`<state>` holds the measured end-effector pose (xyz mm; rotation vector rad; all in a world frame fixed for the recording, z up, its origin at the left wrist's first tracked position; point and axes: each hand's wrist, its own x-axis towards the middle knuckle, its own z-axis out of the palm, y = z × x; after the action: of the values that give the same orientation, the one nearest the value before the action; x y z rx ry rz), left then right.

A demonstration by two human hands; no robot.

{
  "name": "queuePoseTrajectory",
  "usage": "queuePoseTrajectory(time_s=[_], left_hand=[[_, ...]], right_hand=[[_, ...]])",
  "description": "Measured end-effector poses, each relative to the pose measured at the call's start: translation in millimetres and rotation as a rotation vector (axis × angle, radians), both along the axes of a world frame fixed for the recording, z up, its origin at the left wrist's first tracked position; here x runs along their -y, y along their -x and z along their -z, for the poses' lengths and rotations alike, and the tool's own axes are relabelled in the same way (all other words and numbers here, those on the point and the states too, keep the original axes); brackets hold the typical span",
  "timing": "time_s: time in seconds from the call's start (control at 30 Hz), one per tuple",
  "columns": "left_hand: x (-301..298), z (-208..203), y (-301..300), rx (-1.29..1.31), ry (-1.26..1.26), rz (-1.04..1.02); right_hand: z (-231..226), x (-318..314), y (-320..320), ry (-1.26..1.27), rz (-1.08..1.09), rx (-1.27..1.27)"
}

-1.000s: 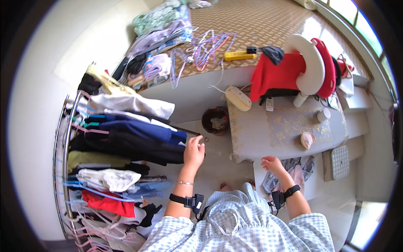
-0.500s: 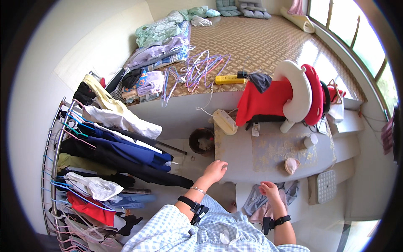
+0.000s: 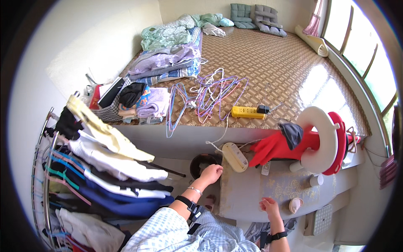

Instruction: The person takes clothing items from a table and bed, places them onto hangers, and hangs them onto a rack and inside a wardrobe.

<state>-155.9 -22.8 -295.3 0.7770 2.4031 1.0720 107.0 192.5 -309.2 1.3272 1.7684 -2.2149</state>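
My left hand (image 3: 211, 173) hovers beside the left edge of the grey cloth-covered table (image 3: 241, 203), near a dark bin (image 3: 196, 164). Its fingers are loosely bent, and nothing shows in them. My right hand (image 3: 269, 207) is over the table's near edge, fingers partly curled and apart, also holding nothing visible. Close to it on the table are a small pink rounded item (image 3: 296, 205) and a white cup-like container (image 3: 316, 180). Neither hand visibly touches anything.
Clothes hang on a metal rack (image 3: 48, 168) at left. Plastic hangers (image 3: 210, 94), folded bedding (image 3: 168, 63) and a yellow power strip (image 3: 247, 112) lie on the raised platform. A white ring-shaped stand (image 3: 329, 147) with red cloth (image 3: 277, 147) occupies the table's far right.
The view has tilted upward, so the platform and table sit lower in the picture. My right hand appears lower, and my left hand slightly lower; both remain without anything visible in them.
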Motion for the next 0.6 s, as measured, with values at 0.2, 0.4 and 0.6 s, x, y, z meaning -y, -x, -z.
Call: queuePoseTrajectory(time_s=[0.2, 0.4, 0.6], left_hand=[[-57, 23, 137, -0.129, -0.042, -0.249], [-129, 68, 244, -0.087, -0.157, -0.435], [-151, 78, 292, 0.105, -0.102, -0.63]], right_hand=[[-10, 23, 89, -0.022, 0.076, 0.014], [-6, 33, 108, -0.007, 0.145, 0.056], [-9, 28, 85, 0.096, 0.334, 0.139]])
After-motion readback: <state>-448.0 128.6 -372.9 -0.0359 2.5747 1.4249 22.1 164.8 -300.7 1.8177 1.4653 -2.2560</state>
